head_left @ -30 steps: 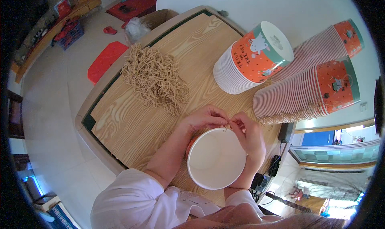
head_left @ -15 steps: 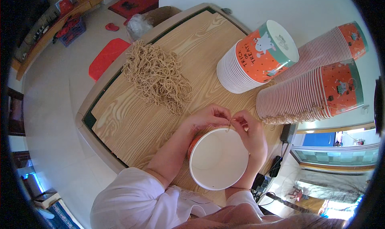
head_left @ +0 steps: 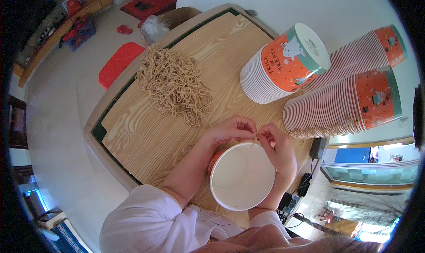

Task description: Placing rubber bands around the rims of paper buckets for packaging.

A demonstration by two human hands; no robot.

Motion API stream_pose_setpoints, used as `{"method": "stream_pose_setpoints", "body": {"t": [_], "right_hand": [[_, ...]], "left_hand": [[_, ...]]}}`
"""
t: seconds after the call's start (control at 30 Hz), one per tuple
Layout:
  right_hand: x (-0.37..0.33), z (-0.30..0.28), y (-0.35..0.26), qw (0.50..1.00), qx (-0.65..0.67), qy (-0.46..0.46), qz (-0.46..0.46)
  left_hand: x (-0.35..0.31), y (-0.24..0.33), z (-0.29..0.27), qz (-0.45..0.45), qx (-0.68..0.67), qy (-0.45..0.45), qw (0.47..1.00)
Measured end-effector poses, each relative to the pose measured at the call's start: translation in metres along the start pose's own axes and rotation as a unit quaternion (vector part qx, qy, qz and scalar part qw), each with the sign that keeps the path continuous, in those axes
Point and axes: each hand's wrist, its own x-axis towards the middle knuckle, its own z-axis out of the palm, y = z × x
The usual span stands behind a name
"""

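Observation:
A white-lined paper bucket [head_left: 242,177] with orange outside stands before me, its open mouth facing up. At its far rim, both my hands pinch a thin tan string [head_left: 254,138]. My left hand [head_left: 234,129] reaches round the bucket's left side, thumb and fingertips closed on the string. My right hand [head_left: 280,152] curves along the right side of the rim, its fingertips closed on the string just beside the left ones. A tangled pile of tan string loops [head_left: 175,87] lies on the table to the far left of my hands.
An upside-down stack of orange and green paper buckets [head_left: 283,67] stands beyond my hands. Two more stacks [head_left: 327,100] are at the right, the nearer with string along its rims. Black power adapters [head_left: 304,184] lie by the right table edge [head_left: 315,164].
The bucket has shifted very slightly to the right. My fingers stay at the far rim, and my right hand has moved a little with the string.

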Motion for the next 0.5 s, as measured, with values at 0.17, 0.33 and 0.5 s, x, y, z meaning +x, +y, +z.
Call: {"method": "stream_pose_setpoints", "body": {"t": [0.17,0.33,0.5], "right_hand": [[-0.005,-0.002,0.003,0.999,0.043,0.012,-0.019],[-0.007,-0.004,0.007,0.996,0.077,-0.017,-0.043],[0.000,-0.002,0.008,0.985,-0.012,-0.107,-0.137]], "left_hand": [[-0.002,0.006,-0.004,-0.038,-0.063,-0.003,0.997],[-0.002,0.009,-0.006,-0.046,-0.088,0.034,0.994],[-0.001,0.005,-0.010,0.000,-0.102,0.004,0.995]]}}
